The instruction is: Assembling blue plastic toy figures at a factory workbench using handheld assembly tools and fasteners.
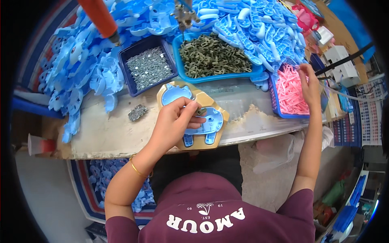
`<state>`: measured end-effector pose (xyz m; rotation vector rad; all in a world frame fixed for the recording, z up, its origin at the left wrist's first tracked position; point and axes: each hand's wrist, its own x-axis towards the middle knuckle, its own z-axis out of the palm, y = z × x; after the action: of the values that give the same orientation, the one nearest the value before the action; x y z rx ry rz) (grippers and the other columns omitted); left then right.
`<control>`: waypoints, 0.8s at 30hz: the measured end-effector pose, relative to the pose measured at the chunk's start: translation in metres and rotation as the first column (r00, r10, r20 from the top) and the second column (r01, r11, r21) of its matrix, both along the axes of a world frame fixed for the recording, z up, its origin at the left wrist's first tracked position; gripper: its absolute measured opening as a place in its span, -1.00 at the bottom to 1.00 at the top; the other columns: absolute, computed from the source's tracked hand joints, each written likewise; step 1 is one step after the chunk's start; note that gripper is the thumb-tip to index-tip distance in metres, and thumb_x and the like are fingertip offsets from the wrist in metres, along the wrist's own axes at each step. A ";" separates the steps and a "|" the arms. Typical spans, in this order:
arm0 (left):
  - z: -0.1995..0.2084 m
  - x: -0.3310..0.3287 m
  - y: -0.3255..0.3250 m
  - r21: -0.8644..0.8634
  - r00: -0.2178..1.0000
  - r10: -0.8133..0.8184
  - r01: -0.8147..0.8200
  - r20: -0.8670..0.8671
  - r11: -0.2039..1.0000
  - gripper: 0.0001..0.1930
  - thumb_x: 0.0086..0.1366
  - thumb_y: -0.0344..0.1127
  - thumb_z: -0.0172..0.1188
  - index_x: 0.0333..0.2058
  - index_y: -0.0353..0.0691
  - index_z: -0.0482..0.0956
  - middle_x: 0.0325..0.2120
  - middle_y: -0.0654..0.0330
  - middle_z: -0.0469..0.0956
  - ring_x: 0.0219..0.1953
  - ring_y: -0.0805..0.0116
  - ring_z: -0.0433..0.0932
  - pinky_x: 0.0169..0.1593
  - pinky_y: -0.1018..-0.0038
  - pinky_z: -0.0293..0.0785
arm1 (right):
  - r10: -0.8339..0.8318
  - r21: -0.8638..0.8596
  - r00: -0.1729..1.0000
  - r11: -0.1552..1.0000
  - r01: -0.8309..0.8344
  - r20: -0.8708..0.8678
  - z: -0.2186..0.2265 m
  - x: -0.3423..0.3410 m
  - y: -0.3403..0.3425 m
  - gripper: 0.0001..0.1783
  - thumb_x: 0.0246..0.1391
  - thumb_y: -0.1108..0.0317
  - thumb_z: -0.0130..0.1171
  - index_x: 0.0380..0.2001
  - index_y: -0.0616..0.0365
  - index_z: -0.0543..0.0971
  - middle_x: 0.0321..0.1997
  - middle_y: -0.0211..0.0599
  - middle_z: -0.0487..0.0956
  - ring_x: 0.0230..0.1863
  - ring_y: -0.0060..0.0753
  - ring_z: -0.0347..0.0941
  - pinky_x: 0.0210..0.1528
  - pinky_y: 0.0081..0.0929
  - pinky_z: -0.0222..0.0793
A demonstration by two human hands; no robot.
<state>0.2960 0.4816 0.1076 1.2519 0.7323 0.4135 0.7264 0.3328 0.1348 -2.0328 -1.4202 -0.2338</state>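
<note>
My left hand (180,117) is over a tan fixture (223,117) that holds a light-blue figure-shaped plastic shell (177,94). Its thumb and fingers pinch a small dark green part (201,111), like those in the turquoise tray, just above the shell's body. Two small blue leg pieces (210,138) sit at the fixture's near end. Off to the right, my right hand (310,83) reaches to the far side of a blue basket of pink plastic pieces (292,93). Its fingertips are drawn together; what they hold, if anything, is too small to make out.
A navy tray of small metal screws (149,68) and a turquoise tray of dark green parts (214,54) stand behind the fixture. Blue shells (77,73) and limb pieces (267,32) pile around them. An orange-handled tool (99,18) hangs overhead. A small screw heap (138,112) lies left.
</note>
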 end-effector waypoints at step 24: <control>-0.007 -0.015 -0.001 0.008 0.995 -0.007 0.006 0.100 1.000 -0.72 0.56 -0.21 0.01 -0.17 -0.35 0.52 -0.26 0.09 0.67 -0.22 0.37 0.72 -0.14 0.52 0.69 | 0.451 -0.032 0.694 0.826 -0.563 -0.561 0.001 -0.251 0.051 -0.76 0.11 0.50 0.35 -0.14 0.25 0.60 -0.39 -0.29 0.68 -0.37 -0.51 0.62 -0.31 -0.54 0.50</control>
<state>0.2806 0.4801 0.1002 1.2316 0.6413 0.4708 0.4750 0.3834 0.1361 -1.5636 -1.6012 0.6998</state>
